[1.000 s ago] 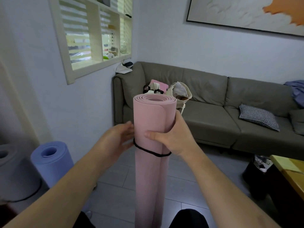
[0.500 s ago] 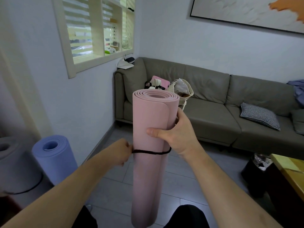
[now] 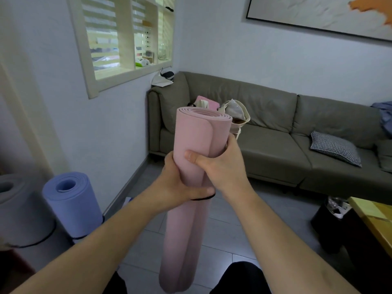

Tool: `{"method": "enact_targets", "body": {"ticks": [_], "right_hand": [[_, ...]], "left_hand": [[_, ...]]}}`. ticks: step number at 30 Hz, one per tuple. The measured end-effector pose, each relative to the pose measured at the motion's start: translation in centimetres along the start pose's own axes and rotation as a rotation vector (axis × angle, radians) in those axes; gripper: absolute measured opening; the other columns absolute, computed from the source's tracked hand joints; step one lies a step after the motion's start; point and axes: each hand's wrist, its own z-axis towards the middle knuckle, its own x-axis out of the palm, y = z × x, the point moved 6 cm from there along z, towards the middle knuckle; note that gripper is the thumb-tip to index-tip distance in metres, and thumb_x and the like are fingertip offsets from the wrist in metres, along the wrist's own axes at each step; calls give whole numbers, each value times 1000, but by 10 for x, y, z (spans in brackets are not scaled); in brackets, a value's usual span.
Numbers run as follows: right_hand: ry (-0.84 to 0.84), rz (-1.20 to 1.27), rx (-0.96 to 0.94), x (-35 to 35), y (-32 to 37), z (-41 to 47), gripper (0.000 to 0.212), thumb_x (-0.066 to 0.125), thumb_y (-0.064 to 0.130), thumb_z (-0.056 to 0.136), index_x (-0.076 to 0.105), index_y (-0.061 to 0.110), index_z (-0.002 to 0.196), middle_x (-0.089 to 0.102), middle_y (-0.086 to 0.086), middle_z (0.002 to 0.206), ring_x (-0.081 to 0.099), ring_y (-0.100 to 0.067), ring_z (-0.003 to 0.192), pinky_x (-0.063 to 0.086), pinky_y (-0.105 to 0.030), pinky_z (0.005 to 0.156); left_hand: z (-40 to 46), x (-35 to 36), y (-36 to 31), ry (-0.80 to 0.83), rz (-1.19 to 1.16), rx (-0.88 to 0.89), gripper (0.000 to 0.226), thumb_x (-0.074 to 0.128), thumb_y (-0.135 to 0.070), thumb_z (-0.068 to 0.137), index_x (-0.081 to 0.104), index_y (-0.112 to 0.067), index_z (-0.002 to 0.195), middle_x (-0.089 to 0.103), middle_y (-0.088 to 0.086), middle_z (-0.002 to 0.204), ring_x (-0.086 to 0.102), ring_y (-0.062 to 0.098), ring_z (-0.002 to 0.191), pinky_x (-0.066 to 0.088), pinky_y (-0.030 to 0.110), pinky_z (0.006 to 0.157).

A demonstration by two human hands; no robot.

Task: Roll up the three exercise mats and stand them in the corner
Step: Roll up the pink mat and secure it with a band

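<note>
I am looking at a rolled mat (image 3: 197, 166) standing upright in the middle, between both hands.

My left hand (image 3: 174, 187) is sitting lower on its left side, just above the strap (image 3: 201, 197); my right hand (image 3: 220, 166) is sitting higher on its right. Behind it, the sofa (image 3: 275, 134) is running along the far wall, a bag (image 3: 237, 115) lying at its left end and a cushion (image 3: 335, 148) toward its right. At the left wall, two more rolled mats (image 3: 72, 202) are standing side by side. A table (image 3: 377, 219) is sitting at the right edge.
</note>
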Motion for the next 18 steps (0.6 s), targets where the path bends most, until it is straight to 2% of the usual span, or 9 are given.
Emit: {"method": "enact_targets", "body": {"ticks": [1, 3, 5, 7, 9, 10, 13, 15, 18], "right_hand": [[10, 28, -2, 5, 2, -1, 87, 100, 47, 53, 57, 34, 128, 72, 16, 119, 71, -3, 106, 62, -38, 90], [103, 256, 38, 8, 5, -2, 59, 91, 33, 78, 62, 26, 130, 76, 5, 121, 73, -14, 111, 62, -39, 94], [126, 424, 145, -2, -4, -3, 32, 73, 19, 97, 66, 17, 128, 76, -6, 121, 74, -24, 112, 62, -42, 93], [18, 192, 283, -19, -31, -7, 18, 68, 22, 101, 68, 13, 117, 75, -10, 114, 74, -28, 103, 65, -48, 79], [64, -62, 445, -18, -59, -19, 28, 66, 34, 103, 69, 7, 105, 70, -10, 96, 69, -27, 81, 58, -41, 58], [137, -52, 521, -10, -69, -26, 35, 65, 38, 104, 70, 4, 99, 67, -10, 86, 66, -26, 70, 54, -37, 55], [209, 138, 583, 2, -74, -33, 32, 65, 30, 104, 67, 5, 85, 60, -11, 75, 58, -22, 54, 53, -36, 59], [212, 206, 548, 2, -67, -29, 26, 68, 26, 101, 66, 8, 83, 56, -10, 75, 51, -19, 52, 52, -36, 59], [210, 295, 563, 2, -56, -27, 27, 70, 29, 99, 70, 9, 81, 57, -5, 68, 45, -18, 49, 51, -35, 56]], "left_hand": [[0, 0, -7, -137, -34, 26, 108, 104, -31, 59, 31, -32, 138, 61, -12, 128, 68, 0, 106, 59, 19, 75], [-5, -10, -12, -371, -44, 61, 99, 105, -40, 54, 42, -28, 130, 66, -13, 115, 69, 2, 97, 58, 23, 69], [-5, -24, -14, -443, -22, 88, 95, 105, -44, 52, 48, -29, 127, 66, -16, 113, 67, 2, 100, 56, 23, 73], [-4, -36, -19, -449, -37, 102, 92, 104, -40, 54, 51, -28, 127, 66, -14, 116, 65, 0, 103, 56, 24, 79], [-1, -41, -23, -431, -69, 126, 90, 104, -39, 56, 53, -27, 129, 68, -12, 118, 67, 4, 105, 59, 31, 86], [0, -41, -25, -415, -98, 135, 90, 104, -39, 56, 54, -27, 130, 70, -10, 119, 69, 6, 106, 61, 35, 88], [8, -43, -24, -388, -185, 148, 89, 103, -44, 55, 61, -25, 131, 75, -7, 120, 73, 12, 109, 62, 42, 92], [7, -47, -25, -389, -215, 160, 80, 102, -39, 59, 65, -23, 128, 77, -5, 117, 74, 14, 108, 61, 43, 94], [4, -45, -32, -360, -222, 190, 68, 100, -29, 66, 67, -23, 125, 78, -4, 115, 75, 15, 107, 61, 43, 94]]}}
